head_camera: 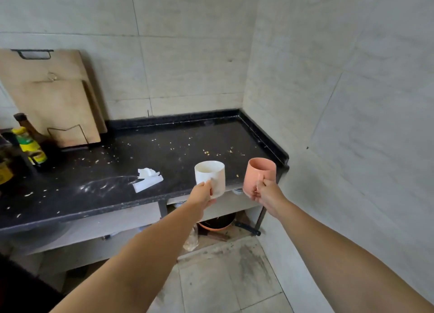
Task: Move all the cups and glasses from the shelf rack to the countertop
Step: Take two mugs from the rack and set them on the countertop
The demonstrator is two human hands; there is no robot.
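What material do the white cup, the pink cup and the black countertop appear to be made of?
White cup: probably glazed ceramic, given its smooth, slightly glossy wall and thick rim.
Pink cup: ceramic or matte plastic; its even, dull surface leaves this open.
Countertop: likely polished stone such as granite, as it is black with fine light speckles and a faint sheen.
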